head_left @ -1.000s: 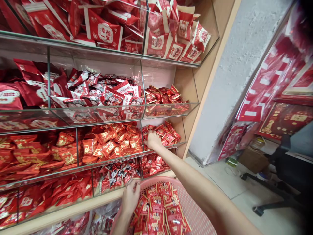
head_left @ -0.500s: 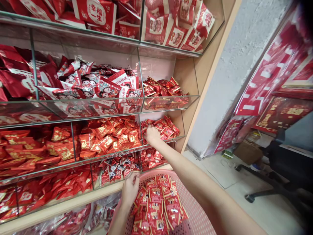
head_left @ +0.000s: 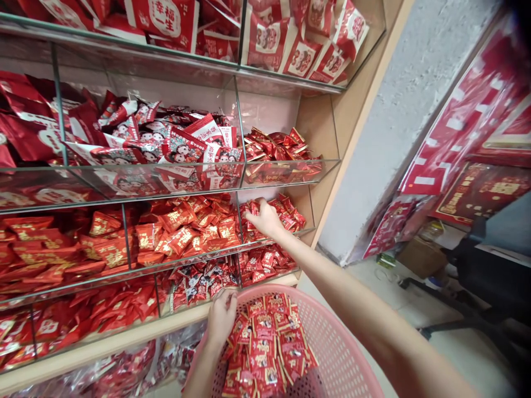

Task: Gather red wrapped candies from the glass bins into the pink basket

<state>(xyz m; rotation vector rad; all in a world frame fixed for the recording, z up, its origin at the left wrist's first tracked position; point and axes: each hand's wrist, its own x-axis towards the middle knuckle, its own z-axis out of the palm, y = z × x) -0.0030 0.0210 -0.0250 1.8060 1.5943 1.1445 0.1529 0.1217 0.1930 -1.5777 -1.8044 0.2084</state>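
My right hand reaches into the small glass-fronted compartment at the right end of a shelf. Its fingers are apart, resting among small red wrapped candies, and nothing shows clearly in its grasp. Curled at the far left rim of the pink plastic basket, my left hand holds that edge close to the wooden shelf front. Inside the basket lie red and gold candy packets, grouped in rows. My left forearm covers part of the basket's left side.
Glass dividers split the shelves into bins of red packets. Larger red and white bags fill the top shelf. A grey wall stands right of the wooden side panel, with a black wheeled chair beyond it.
My right hand has shifted slightly right and up in the compartment, and its closed fingers have spread. The basket's right side shows further right. My left hand stays at the rim.
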